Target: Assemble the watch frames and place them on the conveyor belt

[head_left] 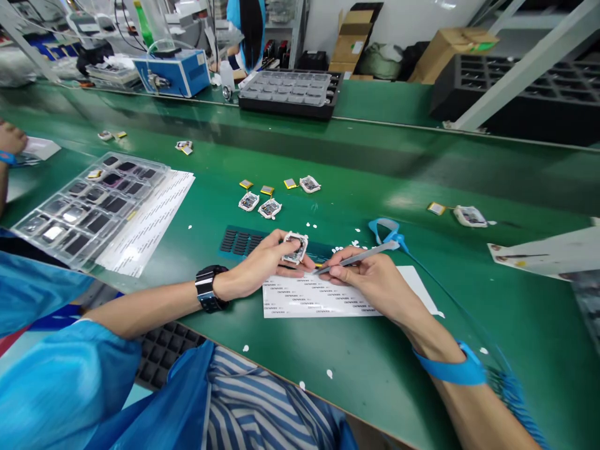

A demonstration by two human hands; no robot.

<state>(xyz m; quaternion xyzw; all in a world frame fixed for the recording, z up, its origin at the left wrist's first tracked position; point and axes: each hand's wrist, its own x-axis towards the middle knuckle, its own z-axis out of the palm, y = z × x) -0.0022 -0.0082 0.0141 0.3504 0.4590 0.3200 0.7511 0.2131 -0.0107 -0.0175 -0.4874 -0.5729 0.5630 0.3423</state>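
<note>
My left hand point(262, 262) grips a small white-framed circuit module point(296, 247) between thumb and fingers, above the bench. In my right hand point(375, 275) is a pair of metal tweezers point(359, 257), the tips pointing left, close under the module. A bit of yellow shows between the two hands; what it belongs to is partly hidden. Below both hands lies a white printed sheet point(309, 301). Behind my left hand, a dark strip of small black pads point(240, 241) rests on the green mat, partly covered by the fingers.
Several modules with yellow-edged batteries point(267, 190) lie farther back, one more module point(470, 216) at right. A clear tray of dark parts point(94, 206) stands at left, near a co-worker's hand point(12, 139). A blue wrist-strap cord point(445, 287) runs along the right. Small white scraps are scattered about.
</note>
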